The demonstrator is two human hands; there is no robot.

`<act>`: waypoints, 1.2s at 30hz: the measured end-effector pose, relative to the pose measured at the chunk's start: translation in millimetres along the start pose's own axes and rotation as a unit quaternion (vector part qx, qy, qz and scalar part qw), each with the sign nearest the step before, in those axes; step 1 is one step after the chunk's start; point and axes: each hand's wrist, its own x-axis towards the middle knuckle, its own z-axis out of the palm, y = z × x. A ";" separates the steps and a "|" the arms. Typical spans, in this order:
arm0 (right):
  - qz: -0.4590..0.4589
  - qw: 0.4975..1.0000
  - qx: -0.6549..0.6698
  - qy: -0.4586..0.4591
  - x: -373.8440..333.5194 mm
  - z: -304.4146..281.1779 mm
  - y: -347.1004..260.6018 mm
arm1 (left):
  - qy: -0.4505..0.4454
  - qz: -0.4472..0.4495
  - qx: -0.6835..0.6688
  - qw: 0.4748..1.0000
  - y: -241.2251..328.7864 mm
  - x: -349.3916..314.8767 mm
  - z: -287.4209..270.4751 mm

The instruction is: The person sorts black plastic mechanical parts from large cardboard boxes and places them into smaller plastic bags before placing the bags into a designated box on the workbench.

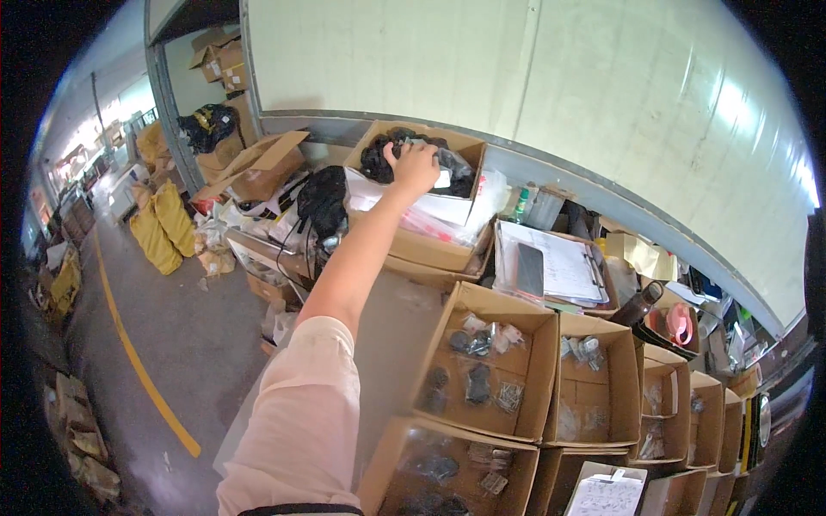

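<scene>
Black material (376, 165) within cardboard box (463, 144), beneath left hand (417, 170): press curled fingers in gently; cannot tell whether gripping anything.

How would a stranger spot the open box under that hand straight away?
Find the big pale panel across the top; just below its lower edge, near the middle, sits an open cardboard box. A bare hand reaches into it. Its heap of crumpled black contents sets it apart from the open boxes of scattered small parts at lower right.
</scene>
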 end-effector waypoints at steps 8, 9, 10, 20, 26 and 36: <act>-0.001 1.000 -0.004 -0.001 0.6 3.5 -2.0 | -0.121 0.033 0.106 0.986 56.5 15.7 -13.3; -0.002 1.000 -0.007 -0.003 0.9 3.6 -2.3 | -0.128 0.045 0.078 0.988 57.9 14.2 -8.9; -0.004 1.000 -0.008 -0.005 0.6 4.4 -3.0 | -0.150 0.028 0.087 0.984 56.5 15.2 -6.0; -0.003 1.000 -0.015 -0.005 2.3 7.9 -3.1 | -0.178 0.047 0.155 0.971 66.9 13.9 -3.1; -0.009 1.000 -0.011 -0.009 0.9 8.5 -4.9 | -0.070 0.052 0.131 0.987 53.5 4.2 4.8; -0.009 1.000 -0.004 -0.014 -3.2 9.4 -6.8 | 0.205 -0.144 -0.292 0.923 6.3 15.7 -4.5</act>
